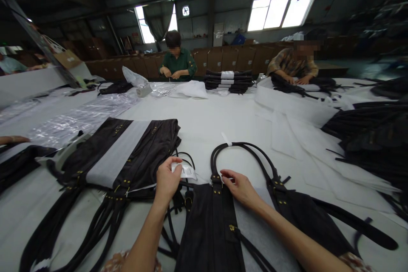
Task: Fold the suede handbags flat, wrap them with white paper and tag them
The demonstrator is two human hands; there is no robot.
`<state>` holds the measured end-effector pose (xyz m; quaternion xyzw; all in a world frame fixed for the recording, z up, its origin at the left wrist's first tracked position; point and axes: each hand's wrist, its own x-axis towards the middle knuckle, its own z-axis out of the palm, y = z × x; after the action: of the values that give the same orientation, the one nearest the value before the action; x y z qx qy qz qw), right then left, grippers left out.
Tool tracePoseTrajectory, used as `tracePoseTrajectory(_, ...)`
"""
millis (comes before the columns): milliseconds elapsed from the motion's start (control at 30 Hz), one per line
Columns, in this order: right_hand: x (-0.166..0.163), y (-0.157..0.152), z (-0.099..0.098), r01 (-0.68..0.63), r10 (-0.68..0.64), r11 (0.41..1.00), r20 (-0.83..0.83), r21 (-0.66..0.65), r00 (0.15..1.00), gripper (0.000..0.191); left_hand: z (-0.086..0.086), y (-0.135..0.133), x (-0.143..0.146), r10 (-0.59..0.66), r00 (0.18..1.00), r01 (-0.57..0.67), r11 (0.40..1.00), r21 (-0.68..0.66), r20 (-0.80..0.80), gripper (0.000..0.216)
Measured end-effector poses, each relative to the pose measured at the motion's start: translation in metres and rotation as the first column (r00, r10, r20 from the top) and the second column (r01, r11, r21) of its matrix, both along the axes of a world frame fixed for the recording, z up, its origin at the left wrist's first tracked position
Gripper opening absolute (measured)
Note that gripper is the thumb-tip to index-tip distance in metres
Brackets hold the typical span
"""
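Observation:
My left hand [168, 179] pinches a white printed tag [188, 171] between thumb and fingers, left of a dark handbag [202, 225]. A thin pale string runs from the tag toward the base of the bag's looped handle [214, 157]. At that base, beside the brass-coloured studs, my right hand [239, 185] is curled with its fingertips together; whatever lies between them is too small to make out. Grey-white wrapping paper [258, 225] covers the middle of this bag, under my right forearm. To the left lies a stack of similar dark bags [162, 140] with a pale paper band [119, 153].
Clear plastic bags [86, 114] lie at the left, white sheets [287, 136] at the right. More dark bags [376, 136] are piled far right. Across the table, a person in green [178, 63] and one in plaid [293, 68] flank a bag stack [228, 81]. Another person's hand [14, 140] enters left.

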<state>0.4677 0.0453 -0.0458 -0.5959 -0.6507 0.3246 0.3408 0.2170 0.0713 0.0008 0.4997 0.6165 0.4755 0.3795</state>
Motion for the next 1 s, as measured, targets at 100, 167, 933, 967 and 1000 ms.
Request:
tracePoseTrajectory(100,0.001,-0.007,-0.001,-0.014,0.013,0.999,0.014,0.045,1.000,0.032,0.013,-0.020,-0.015,0.135,0.991,-0.135,0.988,0.075,0.001,0.025)
tracePoseTrajectory(167,0.000,-0.013,-0.002,-0.048,0.042,0.992,0.050,0.117,0.998,0.028,0.017,-0.036,-0.018,0.166,0.984,-0.171,0.982,0.084,0.060,0.028)
tracePoseTrajectory(933,-0.017,-0.041,-0.009,-0.030,0.032,0.941,-0.001,0.337,0.999,0.023,-0.076,-0.165,0.025,-0.305,0.913,0.399,0.807,-0.436,0.271,0.062)
tracePoseTrajectory(967,-0.018,-0.046,-0.005,-0.056,0.053,0.941,0.020,0.333,0.998,0.021,-0.075,-0.165,0.024,-0.308,0.902,0.421,0.785,-0.455,0.303,0.059)
tracePoseTrajectory(1000,-0.020,-0.051,-0.001,-0.099,0.088,0.940,0.047,0.327,0.995,0.021,-0.074,-0.164,0.024,-0.318,0.888,0.448,0.763,-0.466,0.333,0.056)
